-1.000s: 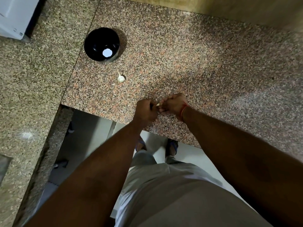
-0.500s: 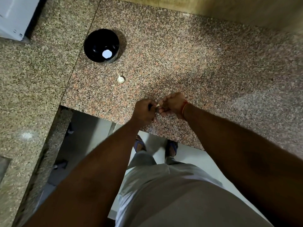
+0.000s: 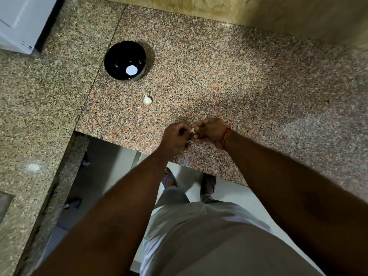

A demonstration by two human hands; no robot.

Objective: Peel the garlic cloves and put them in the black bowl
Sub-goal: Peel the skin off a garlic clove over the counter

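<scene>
Both my hands meet over the front edge of the speckled granite counter (image 3: 229,80). My left hand (image 3: 176,137) and my right hand (image 3: 210,131) pinch a small pale garlic clove (image 3: 192,130) between their fingertips; most of it is hidden by the fingers. A red thread circles my right wrist. A white garlic bulb (image 3: 147,100) lies on the counter beyond my hands, with a small flake of skin (image 3: 138,107) beside it. Farther back stands the black bowl (image 3: 121,56), showing only a bright round reflection inside.
A white appliance (image 3: 22,22) stands at the back left corner. A wooden wall panel (image 3: 258,10) runs along the back. The counter is L-shaped, its left wing (image 3: 35,100) running toward me; below the cut-out edge are the floor and my sandalled feet.
My hands stay together on the clove and have shifted only slightly. The bulb and the bowl have not moved.
</scene>
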